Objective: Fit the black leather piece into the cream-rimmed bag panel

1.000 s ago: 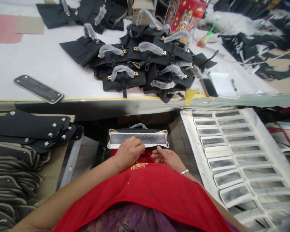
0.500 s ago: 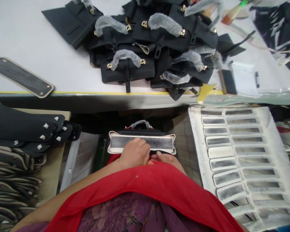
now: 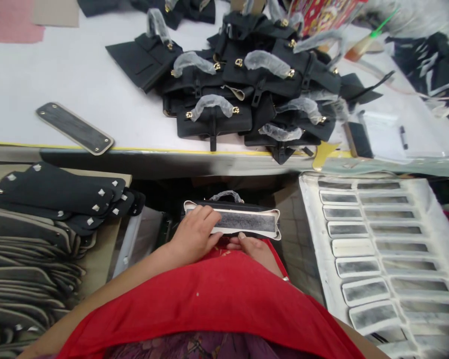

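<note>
Grey-glued bag base (image 3: 247, 222) at frame centre, pressed flat under left hand (image 3: 194, 234) (fingers spread), pinched along near edge by right hand (image 3: 252, 247).

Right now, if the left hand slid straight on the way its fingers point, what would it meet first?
The left hand already lies on the grey bottom panel; straight on it would likely cross the panel's far rim toward the wrapped handle, though depth is unclear.

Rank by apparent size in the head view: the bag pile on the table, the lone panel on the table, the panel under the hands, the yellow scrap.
1. Bag pile.
2. Panel under the hands and lone panel: similar in size, and nearness differs, so no ranking.
3. Yellow scrap.
</note>
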### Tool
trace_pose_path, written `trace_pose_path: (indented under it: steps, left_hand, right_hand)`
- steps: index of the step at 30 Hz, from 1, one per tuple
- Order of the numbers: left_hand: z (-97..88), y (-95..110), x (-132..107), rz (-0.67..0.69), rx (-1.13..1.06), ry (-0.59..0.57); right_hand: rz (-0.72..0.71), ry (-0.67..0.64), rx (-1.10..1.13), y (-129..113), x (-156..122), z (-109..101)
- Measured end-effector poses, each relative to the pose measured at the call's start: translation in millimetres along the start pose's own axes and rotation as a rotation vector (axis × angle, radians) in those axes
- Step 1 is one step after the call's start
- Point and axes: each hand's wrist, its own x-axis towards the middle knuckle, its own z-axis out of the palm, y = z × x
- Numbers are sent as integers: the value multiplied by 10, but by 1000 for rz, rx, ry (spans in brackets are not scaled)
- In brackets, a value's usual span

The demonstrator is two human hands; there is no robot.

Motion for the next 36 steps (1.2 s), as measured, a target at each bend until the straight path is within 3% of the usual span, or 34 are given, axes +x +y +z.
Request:
trace_pose_path:
  steps: [5,13,23,27,33,36]
  left_hand:
    - [-54,-149,-211,-5,22,-34]
    - [-31,-59,-193,-96,82,-11]
    - [-79,-193,-212,-30,-95,-31]
    - [-163,-271,-281,-34,-207,69]
    - [-199,-402,-402,-129,9,172]
    - [-141,-439,-432,-142,-34,235]
  right_hand:
    - [-5,29,4,-20,8,105]
    - [54,48,-24,-232,-123,440]
    - [70,-83,-123,-393,-164,669]
    - [85,-46,-78,-348,-110,773]
    - [80,-74,-59,-280,-30,911]
    - [52,-118,-78,-284,-16,999]
